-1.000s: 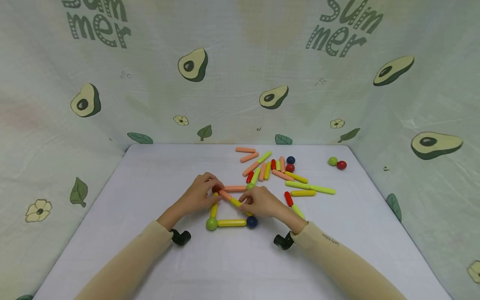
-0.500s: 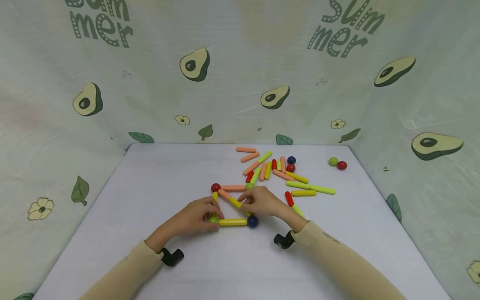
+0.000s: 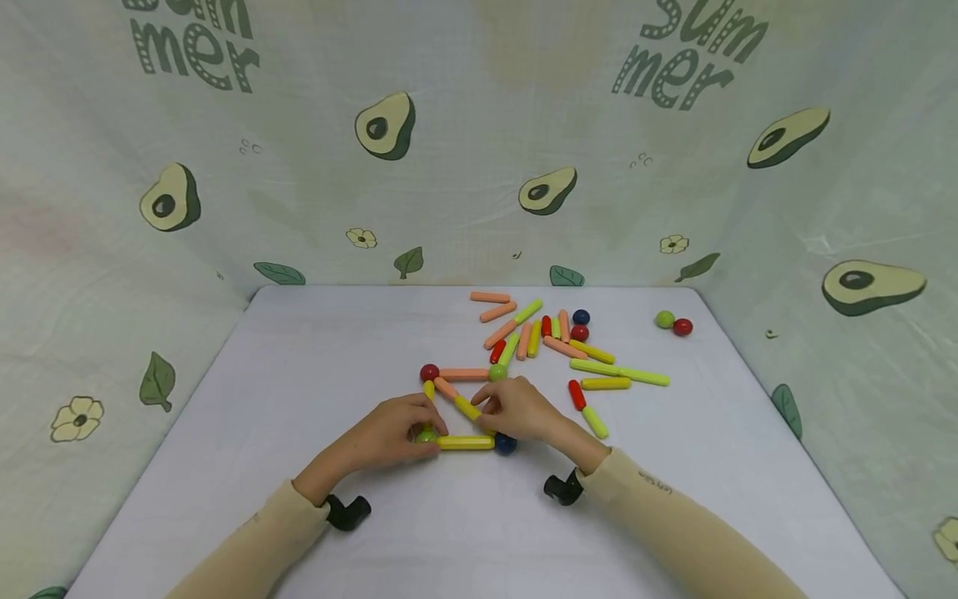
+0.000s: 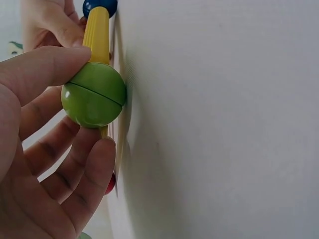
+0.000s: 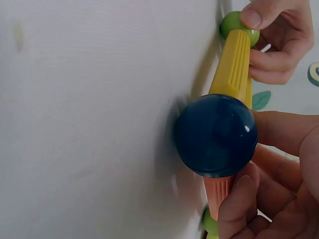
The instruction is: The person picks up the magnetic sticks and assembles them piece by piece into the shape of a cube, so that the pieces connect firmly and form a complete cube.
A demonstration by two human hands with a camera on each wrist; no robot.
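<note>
Patterned curtain (image 3: pixel 464 208) behind, wrapping to 9 and 3 o'clock. Pale table (image 3: pixel 464 532) below it. Beige sleeves (image 3: pixel 239 545) reach in from 7 and 5. Mid-table: four-cornered frame (image 3: pixel 464 375) of sticks and balls, lying flat. Loose sticks (image 3: pixel 565 348), salmon, yellow, lime and red, scattered off its 2 o'clock side.

Left hand (image 3: pixel 389 428) at frame's 7 o'clock corner, thumb and fingers gripping the green ball (image 4: pixel 94 94). Right hand (image 3: pixel 520 408) at 4, fingers curled, pinching the slanted bar (image 3: pixel 458 401) near its lower end; whether it also presses the blue ball (image 3: pixel 506 444) at 5, can't tell. Bar runs from there toward red ball (image 3: pixel 430 373) at 10. Yellow stick (image 3: pixel 466 443) along 6 joins green ball to blue.
</note>
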